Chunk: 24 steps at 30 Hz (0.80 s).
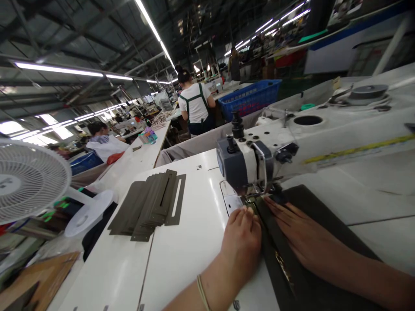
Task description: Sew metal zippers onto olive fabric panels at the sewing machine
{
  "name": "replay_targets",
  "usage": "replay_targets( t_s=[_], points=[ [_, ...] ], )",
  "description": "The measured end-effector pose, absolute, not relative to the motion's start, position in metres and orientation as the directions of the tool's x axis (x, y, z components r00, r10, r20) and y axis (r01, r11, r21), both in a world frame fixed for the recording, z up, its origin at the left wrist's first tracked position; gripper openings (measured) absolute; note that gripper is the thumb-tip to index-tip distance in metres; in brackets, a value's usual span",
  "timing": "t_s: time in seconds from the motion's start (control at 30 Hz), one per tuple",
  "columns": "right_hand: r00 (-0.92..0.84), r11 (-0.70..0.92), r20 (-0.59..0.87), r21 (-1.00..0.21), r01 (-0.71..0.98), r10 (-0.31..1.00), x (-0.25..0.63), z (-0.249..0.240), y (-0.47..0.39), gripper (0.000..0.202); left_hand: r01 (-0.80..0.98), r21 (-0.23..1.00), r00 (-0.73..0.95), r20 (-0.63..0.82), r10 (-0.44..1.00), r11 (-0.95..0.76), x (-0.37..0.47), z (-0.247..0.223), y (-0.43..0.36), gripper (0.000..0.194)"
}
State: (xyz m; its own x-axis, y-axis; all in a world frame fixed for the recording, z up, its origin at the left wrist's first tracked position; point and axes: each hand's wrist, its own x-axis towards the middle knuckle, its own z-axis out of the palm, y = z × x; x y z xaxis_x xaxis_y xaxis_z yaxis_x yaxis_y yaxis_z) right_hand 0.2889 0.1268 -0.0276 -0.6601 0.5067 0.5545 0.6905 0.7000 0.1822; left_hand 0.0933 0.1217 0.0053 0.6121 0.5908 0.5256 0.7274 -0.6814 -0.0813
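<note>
A dark olive fabric panel (327, 216) lies under the head of a sewing machine (233, 166). Along it runs a zipper (282, 264) with gold-coloured teeth. My left hand (243, 242) is closed at the panel's left edge, fingers curled and pressed together close in front of the presser foot; what lies under the fingertips is partly hidden. My right hand (298, 231) rests flat on the panel, right of the zipper, with fingers stretched toward the foot. The needle area is mostly hidden by the machine head and my fingers.
Left on the white table (184, 263) lies an overlapping stack of slotted olive panels (149, 203). A white fan (32, 181) stands at far left. Behind the machine is a blue crate (249, 97). A person (195, 103) stands ahead; another (103, 142) sits at left.
</note>
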Motion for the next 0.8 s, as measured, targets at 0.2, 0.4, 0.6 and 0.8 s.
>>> replay_targets(
  t_s=[0.2, 0.4, 0.6, 0.8],
  points=[
    [-0.671, 0.698, 0.573, 0.224, 0.681, 0.471, 0.288, -0.024, 0.131, 0.058, 0.726, -0.042, 0.611, 0.498, 0.616, -0.686, 0.092, 0.009, 0.119, 0.026],
    [-0.662, 0.708, 0.565, 0.182, 0.682, 0.493, 0.289, -0.026, 0.131, 0.061, 0.733, -0.022, 0.622, 0.425, 0.657, -0.68, 0.092, 0.012, 0.12, 0.026],
    [-0.653, 0.712, 0.559, 0.151, 0.686, 0.511, 0.29, -0.025, 0.132, 0.061, 0.716, -0.005, 0.639, 0.409, 0.652, -0.698, 0.092, 0.017, 0.121, 0.025],
    [-0.63, 0.69, 0.568, 0.144, 0.709, 0.529, 0.286, -0.023, 0.131, 0.058, 0.702, -0.015, 0.641, 0.45, 0.622, -0.712, 0.089, 0.011, 0.127, 0.024]
  ],
)
